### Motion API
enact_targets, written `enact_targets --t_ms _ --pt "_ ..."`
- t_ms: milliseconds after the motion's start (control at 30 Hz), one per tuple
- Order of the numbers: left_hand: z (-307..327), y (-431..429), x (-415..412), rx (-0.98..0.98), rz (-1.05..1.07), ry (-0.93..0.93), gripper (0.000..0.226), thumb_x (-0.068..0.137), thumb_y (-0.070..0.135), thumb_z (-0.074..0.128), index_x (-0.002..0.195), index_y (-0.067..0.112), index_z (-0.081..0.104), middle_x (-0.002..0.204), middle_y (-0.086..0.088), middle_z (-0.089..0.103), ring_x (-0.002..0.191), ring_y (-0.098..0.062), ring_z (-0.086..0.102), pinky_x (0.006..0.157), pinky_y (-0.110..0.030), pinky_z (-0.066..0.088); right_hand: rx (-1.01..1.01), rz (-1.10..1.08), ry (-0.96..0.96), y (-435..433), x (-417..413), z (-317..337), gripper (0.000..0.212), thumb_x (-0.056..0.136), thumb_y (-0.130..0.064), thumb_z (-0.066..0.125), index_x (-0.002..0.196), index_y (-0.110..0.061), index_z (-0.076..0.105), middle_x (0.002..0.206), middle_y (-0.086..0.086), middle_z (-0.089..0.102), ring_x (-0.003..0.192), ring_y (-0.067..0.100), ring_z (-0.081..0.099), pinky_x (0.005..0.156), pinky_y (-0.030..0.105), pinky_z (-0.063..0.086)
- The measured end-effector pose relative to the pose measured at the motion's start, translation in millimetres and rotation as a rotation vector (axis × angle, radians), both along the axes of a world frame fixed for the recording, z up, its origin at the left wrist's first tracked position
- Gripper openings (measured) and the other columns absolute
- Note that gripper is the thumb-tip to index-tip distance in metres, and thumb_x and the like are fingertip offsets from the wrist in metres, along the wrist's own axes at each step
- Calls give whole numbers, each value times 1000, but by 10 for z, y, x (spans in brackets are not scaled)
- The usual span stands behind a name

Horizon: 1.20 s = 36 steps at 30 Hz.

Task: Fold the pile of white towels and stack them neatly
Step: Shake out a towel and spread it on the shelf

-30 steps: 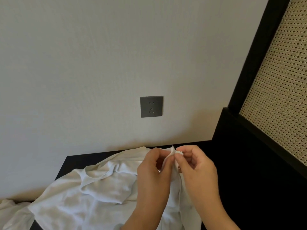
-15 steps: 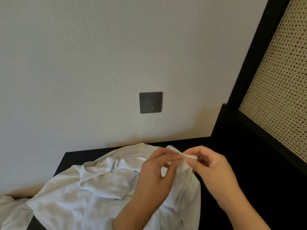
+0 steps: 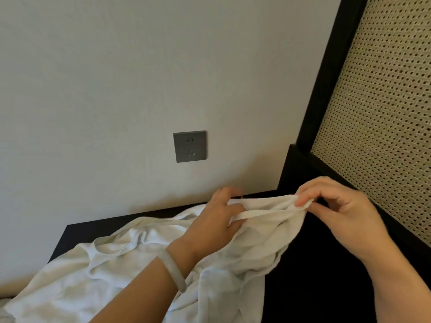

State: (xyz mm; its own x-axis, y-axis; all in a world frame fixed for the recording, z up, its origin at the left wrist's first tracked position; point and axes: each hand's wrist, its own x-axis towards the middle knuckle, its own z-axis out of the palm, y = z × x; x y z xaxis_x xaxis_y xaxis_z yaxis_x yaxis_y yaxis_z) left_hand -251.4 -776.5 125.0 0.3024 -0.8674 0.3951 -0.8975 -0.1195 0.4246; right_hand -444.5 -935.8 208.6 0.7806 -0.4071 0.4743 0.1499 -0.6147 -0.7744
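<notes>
A crumpled white towel [image 3: 121, 264] lies heaped on a black table [image 3: 77, 231] against the wall. My right hand [image 3: 335, 210] pinches a corner of the towel between thumb and fingertips, lifted off the table. My left hand [image 3: 217, 222], with a pale bangle on the wrist, slides along the towel's hem, its fingers curled round the edge. The hem is stretched in a short span between the two hands. More white cloth [image 3: 4, 315] shows at the bottom left corner.
A grey wall socket [image 3: 190, 146] sits on the pale wall behind the table. To the right stands a black frame [image 3: 326, 66] with a woven cane panel [image 3: 384, 113], close to my right hand.
The hands were together pinching one corner; now they have drawn apart, the right moving right with the corner, the left sliding left along the hem. The view shifted slightly.
</notes>
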Motion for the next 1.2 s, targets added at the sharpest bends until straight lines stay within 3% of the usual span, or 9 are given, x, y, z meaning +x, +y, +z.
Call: enact_targets --t_ms 100,300,467,567,667,800,933,1033,1200 --pt "23 -65 54 98 -18 -53 31 103 37 45 113 20 69 137 3 47 125 -14 39 107 -27 24 -50 -3 -41 -90 -36 170 43 79 16 66 74 -27 74 91 -5 69 90 18 64 83 20 50" --pt "-58 41 340 137 187 -206 55 93 47 21 93 21 69 91 8 48 91 -19 53 91 -36 34 -200 -165 -53 -354 22 392 43 80 14 67 74 -28 72 94 -12 67 95 10 61 89 14 45" --pt "183 374 704 199 362 -167 44 93 43 35 88 20 72 90 4 58 83 -23 62 86 -41 46 -227 -274 -89 -486 366 750 33 84 12 65 83 -19 73 97 -3 66 94 9 58 82 11 45" --pt "813 627 948 22 456 43 44 91 42 43 93 9 74 88 1 57 86 -25 61 76 -24 41 -185 -333 -29 -602 692 1049 28 86 7 66 81 -20 73 96 14 62 83 19 55 69 12 40" --pt "1752 849 1128 -236 554 49 29 94 36 53 83 15 70 81 3 59 82 -20 56 66 -12 36 -24 -320 6 -699 975 1396 21 89 2 66 83 -17 75 88 19 65 76 23 58 64 24 42" --pt "3206 1058 1152 -393 542 -234 32 95 32 59 87 4 73 89 -10 67 83 -22 58 66 -26 31 208 -262 -218 -618 1176 2282 16 92 4 61 90 -9 70 89 20 69 58 24 68 53 30 56" --pt "4168 1339 942 -557 535 -449 38 97 35 58 81 2 68 83 -9 64 79 -24 59 74 -35 41 221 -83 -441 -437 1199 3183 19 86 14 64 82 -4 64 104 26 62 62 25 72 61 22 60" --pt "4031 1555 971 -475 496 -490 55 88 56 57 66 6 59 68 -1 56 65 -13 53 64 -27 38 107 -80 -308 -380 1171 3293 20 78 13 74 86 -4 68 103 27 66 72 31 74 77 35 62" --pt "3476 1719 1197 -381 549 -353 65 74 76 63 62 13 63 60 4 57 59 -8 50 58 -19 35 104 -42 -163 -303 1173 3021 13 82 12 71 91 3 68 84 26 71 70 32 74 65 25 61"
